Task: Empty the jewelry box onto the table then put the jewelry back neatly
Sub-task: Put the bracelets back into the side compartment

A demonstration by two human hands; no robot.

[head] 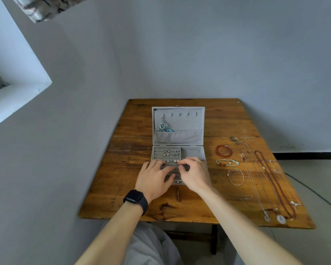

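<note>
We've got the box (178,146) open at table (134,199) centre, lid upright at 12 o'clock so the hooks and pocket face us; a blue pendant (164,127) hangs off the leftmost hook. Earrings (170,153) sit in the ring rolls, 10 o'clock side of the tray. Left hand (154,177) lies flat, fingers spread over the near rolls, likely steadying the box. Right hand (194,174) has fingertips pressed together over the rolls, pinching something small; we can't tell what. Bracelets (227,161) and necklaces (264,180) are laid out apart at 3 o'clock, probably to avoid tangling.
</note>
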